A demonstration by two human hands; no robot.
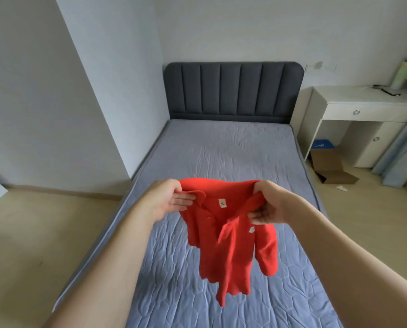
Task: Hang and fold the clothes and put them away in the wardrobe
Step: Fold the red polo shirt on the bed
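Note:
A small red collared shirt point(231, 247) hangs in the air over the bed point(221, 150). A white label shows inside its neck, and the body and one sleeve droop down to the right. My left hand point(171, 202) pinches the shirt's left shoulder beside the collar. My right hand point(266, 207) grips the right shoulder, with fingers curled into the cloth. Both arms reach forward from the foot of the bed. No wardrobe or hanger is in view.
The bed has a grey-blue quilted cover and a dark padded headboard point(233, 91). A white desk point(363, 110) with small items on top stands at the right. An open cardboard box point(332, 166) lies on the floor under it. Bare wooden floor runs along both sides.

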